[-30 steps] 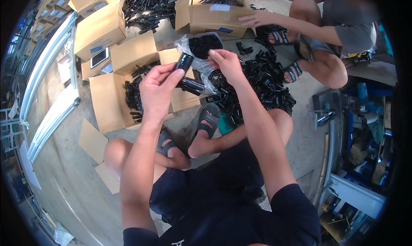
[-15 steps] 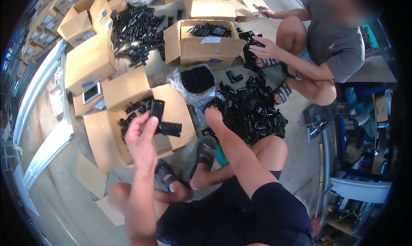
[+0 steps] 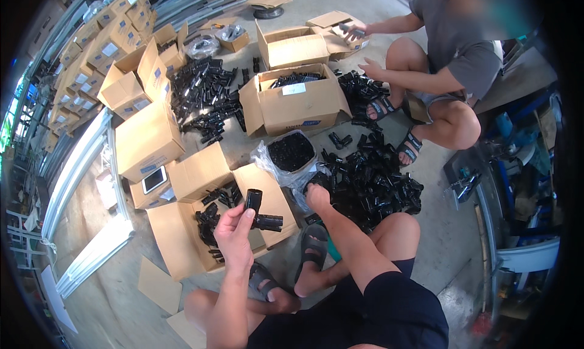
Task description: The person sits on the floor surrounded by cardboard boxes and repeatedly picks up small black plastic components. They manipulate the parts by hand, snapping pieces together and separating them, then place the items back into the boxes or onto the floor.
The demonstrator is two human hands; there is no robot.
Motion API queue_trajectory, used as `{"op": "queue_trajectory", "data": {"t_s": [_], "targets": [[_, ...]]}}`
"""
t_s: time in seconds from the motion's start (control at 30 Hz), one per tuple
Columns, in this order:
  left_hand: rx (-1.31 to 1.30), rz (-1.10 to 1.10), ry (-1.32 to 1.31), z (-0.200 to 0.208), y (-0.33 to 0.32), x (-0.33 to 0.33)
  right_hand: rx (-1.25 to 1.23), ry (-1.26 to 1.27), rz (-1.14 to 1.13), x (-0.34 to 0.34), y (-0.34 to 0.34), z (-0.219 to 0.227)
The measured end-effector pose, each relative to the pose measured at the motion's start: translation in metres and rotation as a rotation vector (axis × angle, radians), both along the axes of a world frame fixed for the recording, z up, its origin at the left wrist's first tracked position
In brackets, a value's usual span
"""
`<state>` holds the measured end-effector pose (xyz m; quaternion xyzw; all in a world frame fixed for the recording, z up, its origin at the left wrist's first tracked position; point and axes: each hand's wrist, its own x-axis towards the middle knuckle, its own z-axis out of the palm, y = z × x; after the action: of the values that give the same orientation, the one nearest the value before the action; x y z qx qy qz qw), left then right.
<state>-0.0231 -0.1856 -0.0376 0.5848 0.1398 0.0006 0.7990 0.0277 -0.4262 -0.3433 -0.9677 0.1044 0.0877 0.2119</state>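
My left hand (image 3: 236, 236) grips a glossy black T-shaped pipe fitting (image 3: 254, 206) between thumb and fingers, above an open cardboard box (image 3: 176, 236) with several similar fittings inside. My right hand (image 3: 317, 198) is closed on a black fitting (image 3: 320, 180), partly hidden by the hand, at the left edge of a heap of black fittings (image 3: 374, 178). Just beyond that hand stands a tub (image 3: 292, 153) full of small black pieces, with clear plastic film (image 3: 264, 160) bunched around it.
Opposite, at the right, a person (image 3: 453, 63) squats with a dark object in one hand. An open box of fittings (image 3: 298, 108) stands before more fittings (image 3: 204, 96) on the floor. A tablet (image 3: 154, 180) lies on cardboard at left. Stacked cartons (image 3: 106, 51) and pale metal profiles (image 3: 91, 251) lie beyond.
The whole view has tilted, so the scene sits lower and further right. My left hand still holds its fitting, now turned slightly. The other person's nearer hand has lowered away from the fittings.
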Motion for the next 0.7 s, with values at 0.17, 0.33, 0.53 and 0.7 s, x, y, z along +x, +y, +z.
{"op": "queue_trajectory", "data": {"t_s": [0.17,0.33,0.53,0.7], "targets": [[0.024,-0.003,0.015,0.000,-0.002,-0.006,0.005,0.057,0.051,0.001,0.000,0.001],[0.063,-0.012,-0.008,-0.007,-0.008,-0.006,0.115,0.013,0.018,-0.004,0.001,0.000],[0.070,-0.019,-0.015,-0.011,-0.009,-0.007,0.048,0.067,0.086,0.005,0.006,-0.004],[0.091,0.008,-0.033,-0.010,-0.008,-0.003,0.018,0.030,0.110,0.005,0.008,0.003]]}}
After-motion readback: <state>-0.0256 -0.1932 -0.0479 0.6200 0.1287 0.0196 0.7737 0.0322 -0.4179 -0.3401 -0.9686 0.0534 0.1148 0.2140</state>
